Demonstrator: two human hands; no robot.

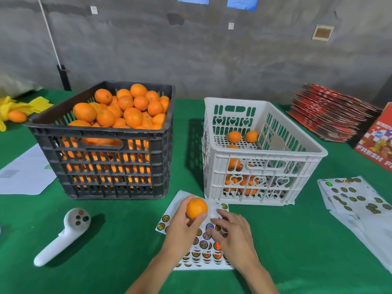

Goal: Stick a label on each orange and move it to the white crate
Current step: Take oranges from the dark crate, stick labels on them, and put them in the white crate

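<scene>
An orange (196, 207) is held in the left hand (185, 227), its fingers and thumb curled round the fruit, just above the near sticker sheet (202, 247) that lies flat on the green tabletop (118, 240). The right hand (234, 236) is laid over that sheet with its fingers spread and bent down onto the round labels — whether a label is pinched between the fingertips cannot be told. One shiny blue-ringed label (209, 226) is seen just beside the right fingertips.

The white crate (263, 166) stands just beyond the sheet, to the right of centre; a few oranges (234, 136) are seen on its perforated floor and more through the heart-shaped cut-outs in its near wall. To its left, well apart, the black crate (106, 162) is heaped with oranges up to the rim.

A white handheld controller (63, 236) lies on the tabletop left of the hands. Further sticker sheets (352, 198) are fanned out at the right edge, and behind them a stack of red flattened cartons (326, 115) and a red box (377, 143) printed with "FRESH" are placed. At the far left a single orange (17, 116) rests among yellow material (31, 106), and white papers (25, 172) lie beside the black crate.
</scene>
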